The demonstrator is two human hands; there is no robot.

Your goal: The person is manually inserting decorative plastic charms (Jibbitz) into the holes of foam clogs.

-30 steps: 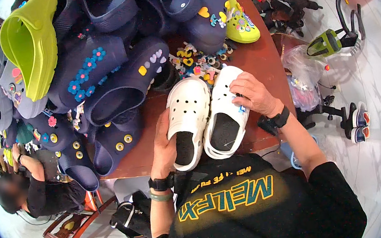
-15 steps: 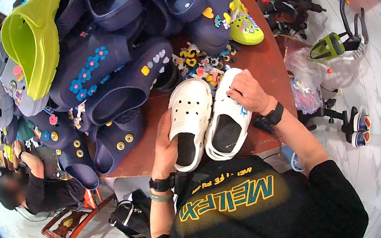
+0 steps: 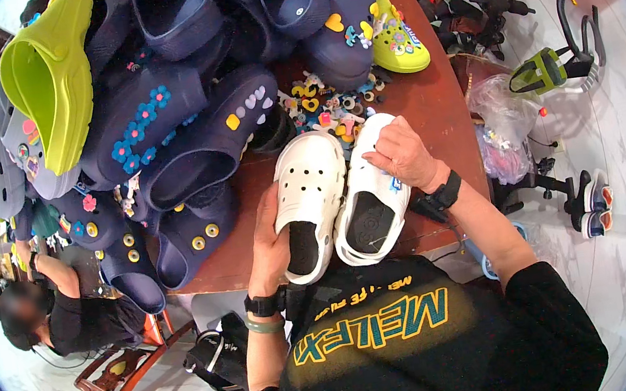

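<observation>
Two white clogs with round holes stand side by side at the table's near edge, toes away from me. My left hand (image 3: 265,242) grips the left clog (image 3: 309,176) along its outer side, near the opening. Over the upper of the right clog (image 3: 368,216), my right hand (image 3: 404,152) is closed, fingers curled in and thumb against them. Whatever those fingers hold, if anything, is hidden. A small blue charm (image 3: 396,184) sits on that clog just below the hand. Beyond the toes lies a heap of small colourful shoe charms (image 3: 329,109).
Dark blue clogs (image 3: 197,168) with charms pile up at the left and back of the brown table (image 3: 441,113). A lime clog (image 3: 46,89) lies on top; another lime clog (image 3: 397,43) stands far right. At the left, a person (image 3: 81,308) sits working. A plastic bag (image 3: 499,121) hangs right.
My right hand has shifted slightly on the right clog, its thumb now further toward the left. The left hand keeps its grip. The view has moved a little.
</observation>
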